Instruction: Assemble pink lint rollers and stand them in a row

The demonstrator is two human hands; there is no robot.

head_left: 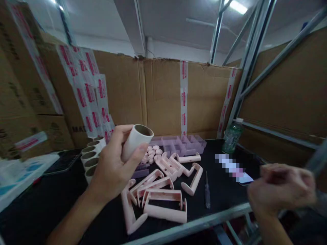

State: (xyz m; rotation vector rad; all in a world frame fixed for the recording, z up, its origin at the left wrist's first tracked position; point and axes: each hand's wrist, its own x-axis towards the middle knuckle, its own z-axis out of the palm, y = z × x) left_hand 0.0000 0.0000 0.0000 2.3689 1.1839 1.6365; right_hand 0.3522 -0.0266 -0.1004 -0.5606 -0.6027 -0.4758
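My left hand (114, 163) is wrapped round a short white tube (135, 144), tilted with its open brown-lined end up. Beyond the table's front edge at right, my right hand (283, 187) is closed in a fist; whether anything is inside it is hidden. Several pale pink U-shaped brackets (166, 212) lie in a loose pile on the black table, right of my left hand. Behind them are small round pink pieces (153, 153). More white tubes (90, 163) stand close together left of my left wrist. A screwdriver (207, 192) lies right of the brackets.
A purple compartment tray (178, 144) runs along the back. At the back right stands a green bottle (233, 136), with a phone (245, 178) in front. A white tray (24, 182) sits at far left. Cardboard (163, 92) walls the back; a metal bar (191, 224) edges the front.
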